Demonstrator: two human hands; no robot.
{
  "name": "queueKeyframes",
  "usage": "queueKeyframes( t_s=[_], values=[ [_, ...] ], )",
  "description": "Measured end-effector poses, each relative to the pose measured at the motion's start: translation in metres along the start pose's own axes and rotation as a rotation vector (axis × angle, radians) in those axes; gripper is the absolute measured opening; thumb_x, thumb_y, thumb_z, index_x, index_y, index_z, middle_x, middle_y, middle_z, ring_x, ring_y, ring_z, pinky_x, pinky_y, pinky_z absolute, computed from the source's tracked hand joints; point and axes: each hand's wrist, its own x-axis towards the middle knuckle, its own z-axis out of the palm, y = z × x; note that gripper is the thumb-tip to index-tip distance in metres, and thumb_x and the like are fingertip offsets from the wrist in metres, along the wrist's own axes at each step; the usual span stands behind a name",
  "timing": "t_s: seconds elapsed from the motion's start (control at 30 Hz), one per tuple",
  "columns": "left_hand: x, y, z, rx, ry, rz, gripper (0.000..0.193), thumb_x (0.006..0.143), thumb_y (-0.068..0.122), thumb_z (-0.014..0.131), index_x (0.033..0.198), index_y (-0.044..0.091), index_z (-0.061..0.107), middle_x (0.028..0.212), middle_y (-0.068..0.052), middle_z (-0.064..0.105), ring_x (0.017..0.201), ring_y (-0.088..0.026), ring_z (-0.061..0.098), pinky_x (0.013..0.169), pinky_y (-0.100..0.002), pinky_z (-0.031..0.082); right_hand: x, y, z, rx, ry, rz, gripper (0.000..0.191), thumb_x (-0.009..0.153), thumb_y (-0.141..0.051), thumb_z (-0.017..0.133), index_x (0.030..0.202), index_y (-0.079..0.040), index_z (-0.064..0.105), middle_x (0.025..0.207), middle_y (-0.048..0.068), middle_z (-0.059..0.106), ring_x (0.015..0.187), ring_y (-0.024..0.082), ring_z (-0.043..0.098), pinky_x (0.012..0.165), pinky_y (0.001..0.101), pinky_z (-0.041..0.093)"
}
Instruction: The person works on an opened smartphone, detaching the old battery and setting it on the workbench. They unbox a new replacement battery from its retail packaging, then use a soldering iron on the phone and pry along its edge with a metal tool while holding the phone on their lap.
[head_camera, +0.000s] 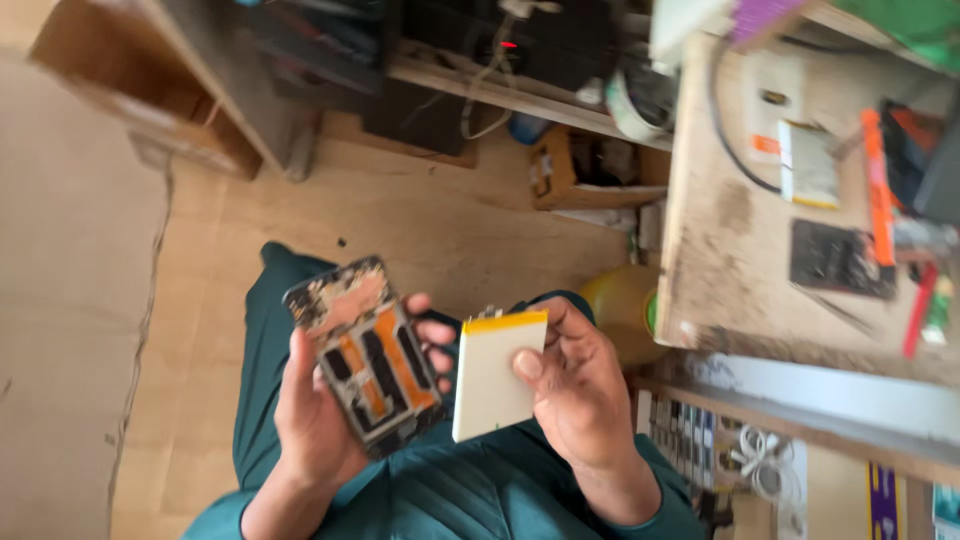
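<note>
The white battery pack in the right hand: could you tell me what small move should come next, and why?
Probably bring the white battery pack left over the opened phone body. The right hand holds it just beside the phone, whose empty bay faces up in the left hand.

Opened phone (367, 352) in L hand (310, 420), battery (494, 375) in R hand (575, 385), workbench (720, 200) to R.
</note>
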Motion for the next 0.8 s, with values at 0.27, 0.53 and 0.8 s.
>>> queueKeyframes(
  t_s=[0.27,0.53,0.8],
  values=[
    [0.003,-0.076,0.006,0.157,0.016,-0.094,0.092,0.088,0.047,0.073,0.154,0.001,0.030,0.146,-0.032,0.048,0.125,-0.044,0.058,0.091,-0.060,0.055,-0.041,-0.030,-0.060,-0.391,0.101,-0.305,0.020,0.100,-0.003,0.072,0.114,0.005,0.060,0.115,0.010,0.058,0.104,0.011,0.060,0.092,0.0253,0.050],
    [-0.015,-0.116,0.003,0.221,0.152,-0.304,0.101,0.071,0.032,0.079,0.155,0.000,0.033,0.144,-0.038,0.050,0.096,-0.049,0.069,0.083,-0.058,0.059,-0.077,-0.033,-0.063,-0.556,0.224,-0.277,0.019,0.097,-0.007,0.073,0.106,0.006,0.064,0.103,0.007,0.058,0.090,0.009,0.064,0.077,0.0241,0.058],
    [-0.013,-0.133,0.025,0.249,0.225,-0.349,0.100,0.071,0.035,0.079,0.156,0.010,0.032,0.144,-0.033,0.052,0.092,-0.049,0.072,0.081,-0.059,0.061,-0.107,-0.094,-0.087,-0.963,0.225,-0.564,0.026,0.094,-0.012,0.074,0.114,0.004,0.070,0.102,0.012,0.071,0.094,0.021,0.071,0.086,0.0308,0.056]
  ],
)
